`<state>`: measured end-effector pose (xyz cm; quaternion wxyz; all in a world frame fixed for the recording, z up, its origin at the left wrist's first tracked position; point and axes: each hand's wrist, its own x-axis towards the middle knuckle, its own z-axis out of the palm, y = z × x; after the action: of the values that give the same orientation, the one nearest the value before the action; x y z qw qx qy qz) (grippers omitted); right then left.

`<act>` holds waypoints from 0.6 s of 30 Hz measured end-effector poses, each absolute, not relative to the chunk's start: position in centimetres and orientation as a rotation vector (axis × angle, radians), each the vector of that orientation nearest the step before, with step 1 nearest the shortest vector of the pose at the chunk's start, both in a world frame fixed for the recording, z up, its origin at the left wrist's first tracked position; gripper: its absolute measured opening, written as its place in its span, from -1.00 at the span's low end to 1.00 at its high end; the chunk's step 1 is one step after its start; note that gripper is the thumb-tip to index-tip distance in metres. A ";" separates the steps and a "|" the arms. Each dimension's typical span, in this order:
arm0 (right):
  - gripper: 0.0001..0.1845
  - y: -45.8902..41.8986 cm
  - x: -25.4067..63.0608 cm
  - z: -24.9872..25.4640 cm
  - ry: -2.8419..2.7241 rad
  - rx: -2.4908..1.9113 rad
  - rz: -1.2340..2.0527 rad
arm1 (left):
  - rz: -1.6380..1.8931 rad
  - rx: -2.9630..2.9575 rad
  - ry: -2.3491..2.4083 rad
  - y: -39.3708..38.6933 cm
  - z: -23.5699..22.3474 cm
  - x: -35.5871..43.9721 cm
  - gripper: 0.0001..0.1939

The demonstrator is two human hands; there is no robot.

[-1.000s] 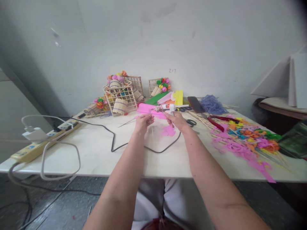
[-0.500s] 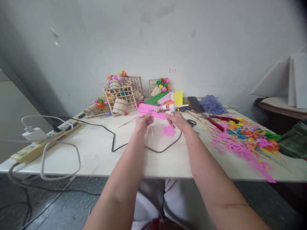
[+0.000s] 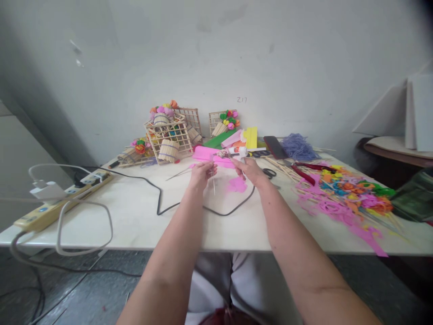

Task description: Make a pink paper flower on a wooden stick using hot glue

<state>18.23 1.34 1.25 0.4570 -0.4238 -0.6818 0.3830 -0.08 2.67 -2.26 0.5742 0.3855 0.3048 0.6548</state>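
My left hand (image 3: 202,172) is closed, pinching a thin pale stick (image 3: 214,188) that hangs down below the fingers. What sits at the stick's upper end is too small to make out. In my right hand (image 3: 249,170) is a white hot glue gun (image 3: 241,152), its nozzle end turned left toward the stick. A black cord (image 3: 221,215) runs from near that hand across the table. Beneath the hands lies a pink paper piece (image 3: 237,184), and behind them a flat pink crepe paper sheet (image 3: 203,153).
Stick baskets with paper flowers (image 3: 169,151) stand at the back left. To the right lie black-handled scissors (image 3: 269,173), red-handled pliers (image 3: 304,174), a phone (image 3: 274,147), purple yarn (image 3: 299,146) and a heap of coloured paper strips (image 3: 352,194). A power strip (image 3: 40,216) sits left.
The hands, stick and glue gun hold almost the same position. Only a slight shift of the whole view shows.
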 end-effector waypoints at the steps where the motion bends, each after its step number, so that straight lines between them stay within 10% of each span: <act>1: -0.56 1.4 18.3 1.2 -1.683 -1.045 0.948 | 1.534 0.906 0.712 2.7 -2.3 -0.1 -0.84; 18: -0.56 1.7 18.5 1.0 -1.706 -1.047 0.985 | 1.556 0.855 0.688 2.8 -2.2 -0.3 -0.86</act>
<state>18.55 1.66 1.04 0.4398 -0.4215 -0.6867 0.3967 -0.26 2.78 -2.21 0.5800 0.3658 0.2943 0.6657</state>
